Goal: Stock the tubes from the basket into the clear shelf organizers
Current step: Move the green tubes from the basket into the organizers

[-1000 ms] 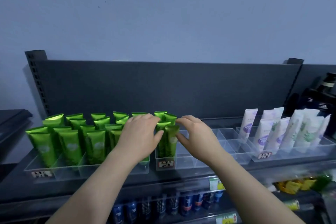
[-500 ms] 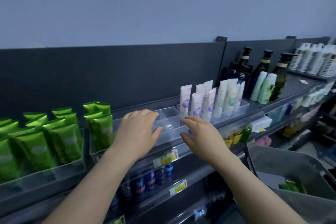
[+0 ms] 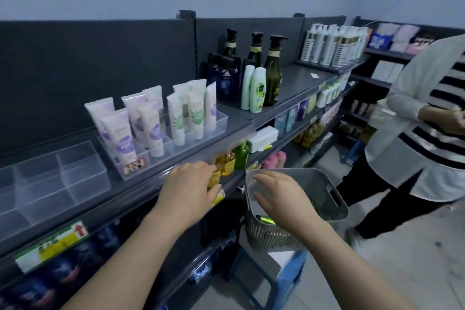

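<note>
A grey slatted basket (image 3: 329, 191) stands on a blue stool at the lower right. A green tube (image 3: 264, 219) lies inside it, partly hidden by my right hand (image 3: 279, 195), which hovers over the basket's near rim with fingers apart and nothing in it. My left hand (image 3: 190, 187) is spread, empty, in front of the shelf edge. An empty clear organizer (image 3: 52, 184) sits on the top shelf at the left. Beside it another clear organizer (image 3: 219, 121) holds white tubes (image 3: 151, 123) with purple and green prints.
Dark pump bottles (image 3: 273, 70) and pale green bottles stand further along the shelf. A person in a striped top (image 3: 427, 138) stands at the right. The blue stool (image 3: 289, 274) is under the basket. Lower shelves hold blue cans, yellow bottles and price tags.
My view has swung right, away from the green tubes in the left organizer. Both hands have left the shelf organizers and moved down and right toward the basket.
</note>
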